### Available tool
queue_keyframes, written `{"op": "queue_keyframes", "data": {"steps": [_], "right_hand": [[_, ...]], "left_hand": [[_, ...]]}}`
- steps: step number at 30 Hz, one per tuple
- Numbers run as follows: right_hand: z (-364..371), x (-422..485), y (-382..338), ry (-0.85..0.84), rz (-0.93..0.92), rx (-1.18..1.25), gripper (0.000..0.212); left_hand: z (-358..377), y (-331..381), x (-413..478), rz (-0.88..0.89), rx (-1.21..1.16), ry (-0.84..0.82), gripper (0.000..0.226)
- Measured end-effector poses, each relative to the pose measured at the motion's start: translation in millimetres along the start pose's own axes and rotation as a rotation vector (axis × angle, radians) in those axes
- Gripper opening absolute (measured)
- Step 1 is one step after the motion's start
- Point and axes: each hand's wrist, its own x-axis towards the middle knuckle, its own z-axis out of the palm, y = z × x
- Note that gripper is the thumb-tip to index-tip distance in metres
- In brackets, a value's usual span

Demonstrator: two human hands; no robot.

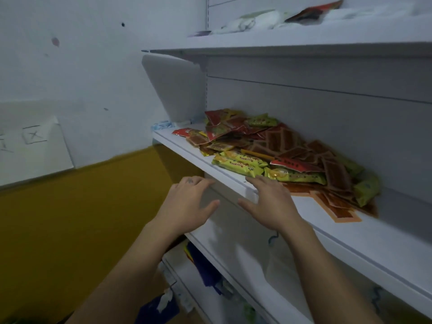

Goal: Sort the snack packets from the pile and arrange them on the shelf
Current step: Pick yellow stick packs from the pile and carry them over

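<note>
Here, my left hand (187,203) and right hand (270,203) hover with fingers spread, holding nothing, at the front edge of the white shelf (350,237). The pile of snack packets (280,148) lies heaped on it, just beyond my right fingertips.

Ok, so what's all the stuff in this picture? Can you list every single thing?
snack pile: one, mixed colours, on the middle shelf
long packets: several, yellow-green, front and right of the pile
flat square packets: many, brown-orange, middle and right of the pile
red packets: a few, red, back left of the pile
top shelf: one, white, above the pile
white bundles: count unclear, white, on the top shelf
red-orange packet: one, on the top shelf
paper sheet: one, white, on the left wall
blue-purple things: count unclear, on the shelf below
left hand: one, bare, open, at the middle shelf's front edge
right hand: one, bare, open, beside the long packets
</note>
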Motion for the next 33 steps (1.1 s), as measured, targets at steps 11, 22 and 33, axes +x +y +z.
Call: {"op": "queue_keyframes", "data": {"steps": [11,22,33], "right_hand": [[39.3,55.5,-7.4,0.087,0.172,-0.001,0.060],[72.4,136.7,15.6,0.241,0.132,-0.151,0.049],[101.0,129.4,-1.4,0.575,0.427,-0.231,0.044]], "left_hand": [[32.8,-33.7,104.1,0.203,-0.046,-0.078,0.059],[65.3,-43.2,189.6,0.250,0.063,-0.067,0.054],[70.1,-66.7,233.7,0.538,0.058,-0.134,0.053]]}}
